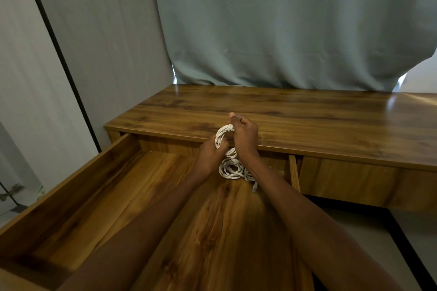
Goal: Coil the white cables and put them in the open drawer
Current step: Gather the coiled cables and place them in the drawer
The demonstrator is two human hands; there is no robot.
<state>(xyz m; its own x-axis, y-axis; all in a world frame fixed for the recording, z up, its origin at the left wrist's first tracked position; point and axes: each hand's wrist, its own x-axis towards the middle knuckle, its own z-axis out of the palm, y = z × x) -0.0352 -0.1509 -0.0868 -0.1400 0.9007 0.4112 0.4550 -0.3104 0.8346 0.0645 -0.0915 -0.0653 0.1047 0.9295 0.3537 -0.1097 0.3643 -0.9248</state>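
A coil of white cable (222,136) is held above the open drawer (99,196), just in front of the bench (307,120) edge. Its lower part is gripped by the left hand (210,156), fingers curled round it; its top is pinched by the right hand (244,137), thumb raised. A second bundle of cable (233,169) is seen in the drawer below the hands, at the back, partly hidden by the right wrist; whether it is joined to the held coil cannot be told. A grey-green curtain (283,26) is hung behind the bench, and grey panels (106,42) are seen at left.
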